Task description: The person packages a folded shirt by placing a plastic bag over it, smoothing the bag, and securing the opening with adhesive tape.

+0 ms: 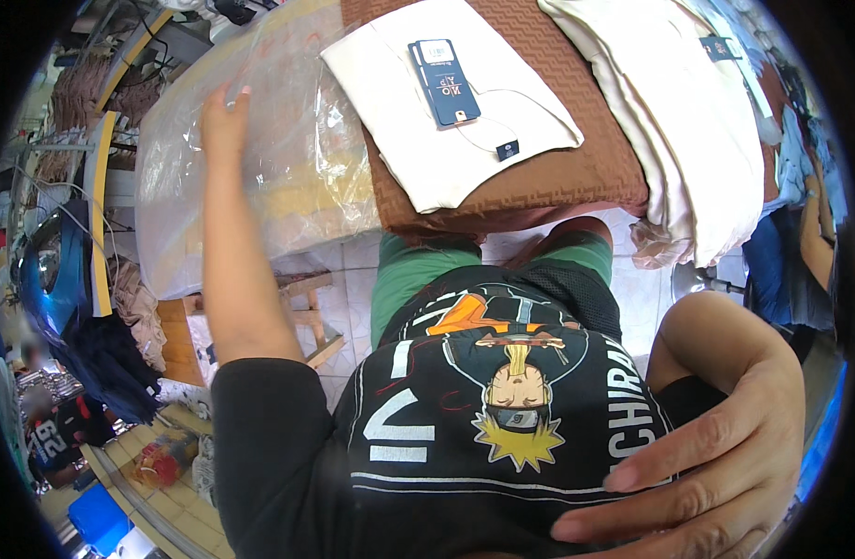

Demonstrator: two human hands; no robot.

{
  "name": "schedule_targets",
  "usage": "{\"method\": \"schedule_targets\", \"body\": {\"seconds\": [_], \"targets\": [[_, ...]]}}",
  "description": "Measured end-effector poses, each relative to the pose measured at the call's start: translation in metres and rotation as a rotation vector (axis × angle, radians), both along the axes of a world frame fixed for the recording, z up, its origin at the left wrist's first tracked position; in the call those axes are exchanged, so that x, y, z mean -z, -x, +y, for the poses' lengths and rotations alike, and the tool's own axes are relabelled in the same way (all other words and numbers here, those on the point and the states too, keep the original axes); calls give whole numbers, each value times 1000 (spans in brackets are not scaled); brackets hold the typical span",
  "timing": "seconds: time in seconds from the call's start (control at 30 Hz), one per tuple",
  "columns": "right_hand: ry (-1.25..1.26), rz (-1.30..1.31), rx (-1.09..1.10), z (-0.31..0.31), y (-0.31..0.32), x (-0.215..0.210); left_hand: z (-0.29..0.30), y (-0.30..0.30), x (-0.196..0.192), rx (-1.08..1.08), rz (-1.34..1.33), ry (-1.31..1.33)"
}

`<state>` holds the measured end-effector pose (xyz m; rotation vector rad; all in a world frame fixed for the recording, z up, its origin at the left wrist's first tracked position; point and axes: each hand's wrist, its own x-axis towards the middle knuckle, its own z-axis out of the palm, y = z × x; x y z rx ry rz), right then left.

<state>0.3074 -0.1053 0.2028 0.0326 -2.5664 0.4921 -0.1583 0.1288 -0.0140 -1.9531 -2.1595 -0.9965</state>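
My left hand (224, 123) is stretched out over a clear plastic sheet (297, 140) on the left part of the padded table. Its thumb and fingers show apart, though glare on the plastic blurs the fingertips. Close to the camera, my right hand (716, 466) is raised before my chest, fingers loosely bent and apart, holding nothing. A folded white garment (530, 112) lies flat in front of me on brown patterned cloth (558, 182). Dark blue hang tags (438, 84) rest on it, on a thin cord, with a small dark label (507, 150) near its edge.
A stack of white garments (679, 121) drapes over the table's right side. Hanging dark clothes (115, 363) and a yellow-edged post (102, 205) are at left, above a blue bin (99, 517). Another person's arm (816, 228) shows at far right.
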Motion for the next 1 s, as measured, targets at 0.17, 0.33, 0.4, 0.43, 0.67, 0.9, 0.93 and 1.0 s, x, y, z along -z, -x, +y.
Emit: {"method": "schedule_targets", "body": {"seconds": [0.17, 0.33, 0.4, 0.43, 0.67, 0.9, 0.93, 1.0], "targets": [[-32, 23, -29, 7, -8, 2, -79, -116, -46, 93, -459, 124], [28, 166, 19, 5, -21, 6, -118, -138, -53, 166, -481, 164], [117, 304, 43, 12, -27, 15, -135, -140, -56, 115, -598, 212], [181, 375, 94, 20, -28, 20, -136, -142, -54, 156, -640, 240], [778, 71, 880, 172, -24, 111, -119, -152, -59, 118, -557, 294], [931, -147, 1140, 262, -10, 162, -82, -128, -74, 17, -448, 150], [946, -181, 1158, 271, -7, 168, -79, -129, -72, 31, -423, 164], [1004, -179, 1196, 282, 4, 176, -73, -136, -65, 61, -373, 194]]}}
